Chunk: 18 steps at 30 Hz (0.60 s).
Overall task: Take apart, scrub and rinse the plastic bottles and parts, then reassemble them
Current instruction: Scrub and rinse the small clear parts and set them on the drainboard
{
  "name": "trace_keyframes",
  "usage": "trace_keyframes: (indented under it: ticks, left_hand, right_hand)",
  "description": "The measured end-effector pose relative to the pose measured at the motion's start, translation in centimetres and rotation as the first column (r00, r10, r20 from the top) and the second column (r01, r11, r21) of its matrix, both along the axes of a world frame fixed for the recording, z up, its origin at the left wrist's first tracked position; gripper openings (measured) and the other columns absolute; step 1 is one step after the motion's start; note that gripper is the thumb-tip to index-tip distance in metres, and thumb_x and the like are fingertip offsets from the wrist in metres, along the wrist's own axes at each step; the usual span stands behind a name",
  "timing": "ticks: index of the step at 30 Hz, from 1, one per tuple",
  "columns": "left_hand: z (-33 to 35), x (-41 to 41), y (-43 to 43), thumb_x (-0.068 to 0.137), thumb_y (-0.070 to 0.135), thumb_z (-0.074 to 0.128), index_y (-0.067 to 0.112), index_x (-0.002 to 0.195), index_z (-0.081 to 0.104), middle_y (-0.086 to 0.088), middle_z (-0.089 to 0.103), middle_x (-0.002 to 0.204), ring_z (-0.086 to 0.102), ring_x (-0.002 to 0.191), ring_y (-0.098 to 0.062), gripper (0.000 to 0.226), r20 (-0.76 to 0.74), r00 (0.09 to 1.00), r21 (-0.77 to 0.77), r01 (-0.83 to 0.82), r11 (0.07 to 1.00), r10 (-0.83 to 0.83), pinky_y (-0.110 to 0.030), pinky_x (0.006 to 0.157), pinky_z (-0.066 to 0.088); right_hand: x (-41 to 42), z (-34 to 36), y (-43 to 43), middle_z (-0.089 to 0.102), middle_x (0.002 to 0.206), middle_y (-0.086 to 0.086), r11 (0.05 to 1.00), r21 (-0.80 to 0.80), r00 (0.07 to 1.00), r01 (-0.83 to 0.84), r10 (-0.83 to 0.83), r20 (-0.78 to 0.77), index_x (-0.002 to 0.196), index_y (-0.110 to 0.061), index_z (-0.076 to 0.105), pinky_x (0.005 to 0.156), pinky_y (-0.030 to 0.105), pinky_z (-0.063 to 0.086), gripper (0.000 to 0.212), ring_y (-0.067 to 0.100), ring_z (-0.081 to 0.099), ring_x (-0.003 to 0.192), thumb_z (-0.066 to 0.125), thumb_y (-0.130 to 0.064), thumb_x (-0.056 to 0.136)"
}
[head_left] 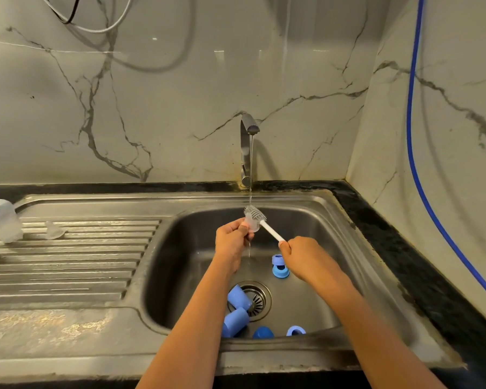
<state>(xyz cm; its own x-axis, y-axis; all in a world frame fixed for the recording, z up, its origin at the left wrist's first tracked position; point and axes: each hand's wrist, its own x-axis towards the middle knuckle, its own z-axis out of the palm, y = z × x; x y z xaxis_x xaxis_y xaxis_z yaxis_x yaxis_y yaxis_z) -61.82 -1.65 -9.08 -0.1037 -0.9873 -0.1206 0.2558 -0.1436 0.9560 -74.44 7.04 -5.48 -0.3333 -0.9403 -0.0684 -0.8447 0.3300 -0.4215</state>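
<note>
**Over the sink basin, brush and clear part under the running tap**

My left hand [232, 237] pinches a small clear part [252, 224] between thumb and curled fingers, right in the stream falling from the tap [247, 147]. My right hand [300, 256] is closed round the near end of the white-handled brush [257, 215], whose grey bristle head lies against the clear part.

Below my forearms, on the floor of the sink [185, 248], a blue cylinder [239, 297] overlaps the left edge of the drain strainer [258, 300]. A second blue cylinder [235, 321] lies just nearer, partly hidden by my left forearm. A pair of blue rings [280, 271] sits right of the stream, tucked partly behind my right hand. A single blue ring [295, 330] and a blue cap [263, 332] lie against the near wall.

On the ribbed drainboard [68, 265] at left sit a clear bottle [0, 220] and a clear teat [52, 230]. Black worktop [390, 234] edges the sink, and a blue hose [415, 164] hangs down the right wall.
</note>
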Motion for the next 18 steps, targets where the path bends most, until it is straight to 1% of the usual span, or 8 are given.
trace_keyframes:
  ticks: [3, 5, 7, 9, 10, 13, 15, 18]
  left_hand:
    - [-0.3, 0.8, -0.5, 0.093, 0.006, 0.058, 0.002, 0.098, 0.07, -0.007, 0.064, 0.077, 0.053, 0.067, -0.012, 0.013, -0.083, 0.981, 0.102, -0.167, 0.981, 0.175, -0.027, 0.074, 0.05]
    - [-0.4, 1.3, -0.7, 0.093, 0.011, 0.062, 0.006, 0.086, 0.069, -0.008, 0.062, 0.078, 0.054, 0.071, -0.014, 0.011, -0.111, 0.971, 0.128, -0.196, 0.972, 0.21, -0.027, 0.076, 0.051]
    - [-0.3, 1.6, -0.7, 0.094, 0.012, 0.06, 0.005, 0.089, 0.069, -0.008, 0.061, 0.079, 0.053, 0.073, -0.013, 0.012, -0.13, 0.974, 0.131, -0.171, 0.977, 0.188, -0.026, 0.077, 0.052]
    - [-0.2, 1.7, -0.7, 0.095, 0.01, 0.057, 0.002, 0.096, 0.068, -0.008, 0.062, 0.081, 0.053, 0.072, -0.012, 0.013, -0.161, 0.971, 0.149, -0.156, 0.977, 0.179, -0.025, 0.078, 0.053]
    - [-0.1, 1.7, -0.7, 0.096, 0.009, 0.056, 0.0, 0.097, 0.067, -0.009, 0.062, 0.081, 0.053, 0.071, -0.011, 0.014, -0.176, 0.968, 0.157, -0.152, 0.976, 0.179, -0.024, 0.077, 0.053]
    - [0.1, 1.8, -0.5, 0.095, 0.004, 0.054, -0.001, 0.093, 0.066, -0.009, 0.061, 0.079, 0.053, 0.066, -0.01, 0.014, -0.193, 0.968, 0.168, -0.13, 0.977, 0.162, -0.02, 0.066, 0.052]
    - [0.3, 1.1, 0.2, 0.094, -0.001, 0.05, 0.001, 0.087, 0.067, -0.008, 0.058, 0.074, 0.051, 0.064, -0.01, 0.018, -0.133, 0.988, 0.123, -0.057, 0.991, 0.073, -0.022, 0.064, 0.049]
    - [0.5, -0.4, 1.2, 0.095, -0.004, 0.045, 0.002, 0.086, 0.066, -0.006, 0.055, 0.071, 0.05, 0.062, -0.01, 0.024, -0.071, 0.996, 0.083, 0.052, 0.995, -0.046, -0.02, 0.063, 0.049]
  right_hand:
    - [0.2, -0.2, 0.8, 0.048, 0.066, -0.001, 0.998, -0.021, 0.998, -0.058, 0.058, -0.02, 0.082, -0.015, 0.056, 0.058, 0.029, 0.039, 0.037, 0.018, 0.048, 0.061, 0.033, -0.037, 0.1]
    - [0.4, -0.5, 1.4, 0.052, 0.067, -0.001, 0.995, -0.005, 0.995, -0.1, 0.099, -0.025, 0.087, -0.018, 0.063, 0.053, 0.028, 0.038, 0.036, 0.015, 0.048, 0.058, 0.034, -0.036, 0.098]
    - [0.4, -0.5, 1.5, 0.054, 0.068, -0.001, 0.995, -0.013, 0.995, -0.097, 0.097, -0.019, 0.085, -0.02, 0.064, 0.055, 0.028, 0.041, 0.036, 0.016, 0.051, 0.059, 0.035, -0.036, 0.097]
    - [0.4, -0.5, 1.5, 0.052, 0.066, -0.001, 0.996, -0.019, 0.996, -0.085, 0.084, -0.025, 0.074, -0.019, 0.057, 0.056, 0.029, 0.041, 0.038, 0.017, 0.05, 0.059, 0.035, -0.038, 0.098]
    - [0.4, -0.5, 1.4, 0.052, 0.065, 0.0, 0.996, -0.022, 0.996, -0.085, 0.084, -0.028, 0.073, -0.019, 0.056, 0.057, 0.03, 0.042, 0.039, 0.017, 0.05, 0.059, 0.035, -0.038, 0.099]
    - [0.9, -0.5, 1.3, 0.055, 0.07, 0.001, 0.997, -0.046, 0.998, -0.066, 0.066, 0.003, 0.084, -0.015, 0.062, 0.063, 0.032, 0.046, 0.041, 0.019, 0.054, 0.064, 0.033, -0.038, 0.1]
    - [1.1, -0.2, 0.9, 0.055, 0.076, 0.003, 0.996, -0.077, 0.999, -0.034, 0.034, 0.008, 0.09, -0.011, 0.062, 0.065, 0.033, 0.045, 0.043, 0.023, 0.056, 0.071, 0.03, -0.038, 0.102]
    - [0.7, 0.4, 0.3, 0.052, 0.077, 0.005, 0.997, -0.072, 1.0, 0.015, -0.015, 0.002, 0.086, -0.013, 0.055, 0.064, 0.033, 0.041, 0.04, 0.025, 0.052, 0.073, 0.029, -0.038, 0.102]
